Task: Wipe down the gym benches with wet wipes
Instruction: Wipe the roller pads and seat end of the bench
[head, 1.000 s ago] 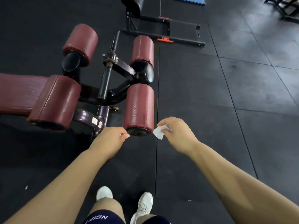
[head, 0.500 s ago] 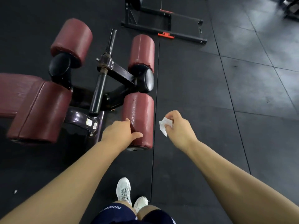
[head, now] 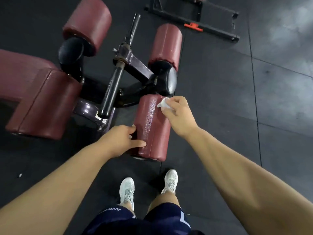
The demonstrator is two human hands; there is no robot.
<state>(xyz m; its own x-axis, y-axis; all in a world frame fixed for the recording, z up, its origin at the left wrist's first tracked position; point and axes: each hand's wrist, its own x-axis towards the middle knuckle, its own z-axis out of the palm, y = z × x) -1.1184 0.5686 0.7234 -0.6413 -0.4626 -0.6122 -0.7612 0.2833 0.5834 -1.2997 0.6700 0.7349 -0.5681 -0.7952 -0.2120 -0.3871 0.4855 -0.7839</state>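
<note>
Left hand left of the near roller pad, wipe on its far end

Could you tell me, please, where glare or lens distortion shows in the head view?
Head view: a speckled sheen runs along the near roller, beside the wipe in the right hand; pale glare washes the floor at the top right; the wide lens bows its seams.

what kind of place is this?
Most likely a gym. A bench with dark red roller pads and a seat pad stands on black rubber floor tiles, with another black machine frame behind. The right hand holds a wipe on one roller.
</note>
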